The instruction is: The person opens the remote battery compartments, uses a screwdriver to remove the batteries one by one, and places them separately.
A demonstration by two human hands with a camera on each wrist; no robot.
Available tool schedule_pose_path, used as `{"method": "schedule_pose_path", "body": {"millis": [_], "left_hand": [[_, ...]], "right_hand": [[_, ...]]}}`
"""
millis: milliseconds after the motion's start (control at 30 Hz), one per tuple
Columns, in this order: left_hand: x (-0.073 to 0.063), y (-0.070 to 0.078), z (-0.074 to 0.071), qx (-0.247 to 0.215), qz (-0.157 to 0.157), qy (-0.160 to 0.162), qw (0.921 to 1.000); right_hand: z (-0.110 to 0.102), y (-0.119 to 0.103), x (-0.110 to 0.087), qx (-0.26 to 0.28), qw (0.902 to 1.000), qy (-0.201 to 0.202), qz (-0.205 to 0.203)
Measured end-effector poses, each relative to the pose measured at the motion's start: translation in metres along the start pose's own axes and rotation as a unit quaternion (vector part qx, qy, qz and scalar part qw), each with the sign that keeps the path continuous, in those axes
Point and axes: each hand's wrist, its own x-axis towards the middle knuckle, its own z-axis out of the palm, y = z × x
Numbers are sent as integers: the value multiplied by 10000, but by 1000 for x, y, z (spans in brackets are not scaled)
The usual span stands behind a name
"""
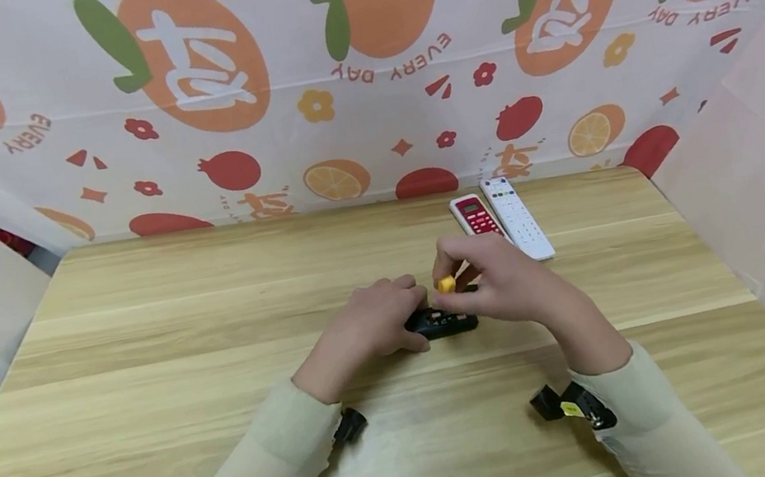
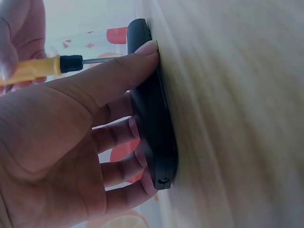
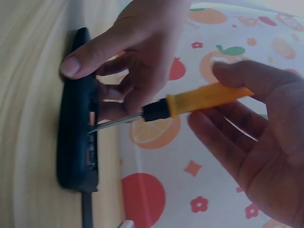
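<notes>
A slim black remote control (image 1: 452, 326) lies on the table, its upper face showing an open recess with small parts inside. My left hand (image 1: 376, 319) grips its left end, thumb along the near side and fingers on the far side. In my right hand (image 1: 505, 277), thumb and fingers pinch the yellow handle of a screwdriver (image 3: 202, 100). The metal shaft slants down from a black collar, and its tip is at the recess in the right wrist view. A thin dark strip (image 3: 87, 209) shows beyond the remote's far end.
Behind my right hand lie a white remote with a red face (image 1: 476, 211) and a longer white remote (image 1: 518, 219), side by side. A fruit-print cloth (image 1: 366, 133) hangs at the back edge of the wooden table (image 1: 175, 305). Pale sheets flank both sides.
</notes>
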Motion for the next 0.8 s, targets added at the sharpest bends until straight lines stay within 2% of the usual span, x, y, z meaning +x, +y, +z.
{"method": "schedule_pose_path", "body": {"millis": [167,333,467,600,800], "left_hand": [[-2,1,-2,146,90,2,9999],[-1,0,-2,-3,118,-63,9999],[0,-2,-3,-16,198,31,9998],[1,-2,-3,106,260,126,9995],[2,-4,-5,78,279,128,9995]], "right_hand": [[-2,-8,-3,-150,9978,-639,-70],[-3,-12,-4,-503,9925,-1112,-23],[-4,-14,-5,-641,9871,-1463,82],[-5,-14,-7,-773,9843,-1584,89],[-7,-15,-6,-817,9848,-1533,80]]}}
